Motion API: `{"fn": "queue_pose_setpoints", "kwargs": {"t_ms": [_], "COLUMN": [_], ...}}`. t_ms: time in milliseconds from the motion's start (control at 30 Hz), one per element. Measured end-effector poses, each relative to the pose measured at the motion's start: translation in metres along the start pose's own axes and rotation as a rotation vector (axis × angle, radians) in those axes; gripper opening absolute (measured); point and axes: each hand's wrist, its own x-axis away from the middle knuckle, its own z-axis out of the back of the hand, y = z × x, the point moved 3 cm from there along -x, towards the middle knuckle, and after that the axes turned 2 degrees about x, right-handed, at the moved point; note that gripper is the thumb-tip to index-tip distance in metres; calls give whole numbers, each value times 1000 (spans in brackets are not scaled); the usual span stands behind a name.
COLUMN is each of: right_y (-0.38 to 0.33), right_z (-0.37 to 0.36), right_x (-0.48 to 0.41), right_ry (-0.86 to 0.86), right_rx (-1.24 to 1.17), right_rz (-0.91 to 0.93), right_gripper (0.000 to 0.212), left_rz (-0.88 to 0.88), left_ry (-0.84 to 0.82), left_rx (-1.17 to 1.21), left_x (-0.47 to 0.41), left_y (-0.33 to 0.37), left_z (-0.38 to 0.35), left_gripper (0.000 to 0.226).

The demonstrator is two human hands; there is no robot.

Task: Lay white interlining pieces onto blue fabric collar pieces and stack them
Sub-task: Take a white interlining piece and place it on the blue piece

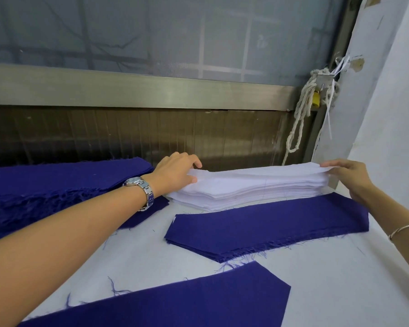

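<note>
Interlining stack (257,187) lies at twelve o'clock of the collar piece (269,227); left hand (175,171) and right hand (350,178) each pinch one end of its top sheet (265,177), which is best peeled off singly and kept taut.

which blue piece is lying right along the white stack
The middle blue collar piece, lying along the near edge of the white interlining stack. The large blue piece lies closer to the camera, and the frayed blue pile sits far left.
</note>
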Motion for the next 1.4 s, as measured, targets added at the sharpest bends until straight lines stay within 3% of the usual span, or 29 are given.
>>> {"fn": "queue_pose_setpoints", "kwargs": {"t_ms": [167, 433, 567, 800, 900, 1000, 1067, 1200, 1400], "right_y": [-2, -30, -52, -80, -96, -111, -119, -135, -148], "right_z": [0, 16, 24, 7, -5, -20, -31, -52, -71], "right_x": [3, 12, 18, 52, 74, 101, 119, 153, 188], "right_ry": [2, 27, -69, -280, -459, -649, -745, -912, -1112], "right_rx": [23, -19, -23, -65, 105, 266, 339, 406, 454], "right_rz": [-11, 46, 101, 16, -2, 2, -2, 24, 13], "right_gripper": [19, 21, 20, 14, 19, 21, 31, 43, 64], "left_rz": [-41, -85, -70, 134, 265, 366, 448, 587, 758], "left_ry": [139, 371, 419, 347, 270, 158, 107, 33, -202], "left_rx": [-37, 344, 510, 562, 604, 723, 777, 741, 623], "left_x": [6, 43, 76, 141, 175, 216, 243, 294, 363], "left_y": [1, 6, -3, -49, -72, -89, -101, -134, -168], "left_z": [2, 42, 80, 104, 108, 111, 111, 115, 117], "left_gripper": [18, 10, 9, 21, 35, 18, 19, 48, 72]}}
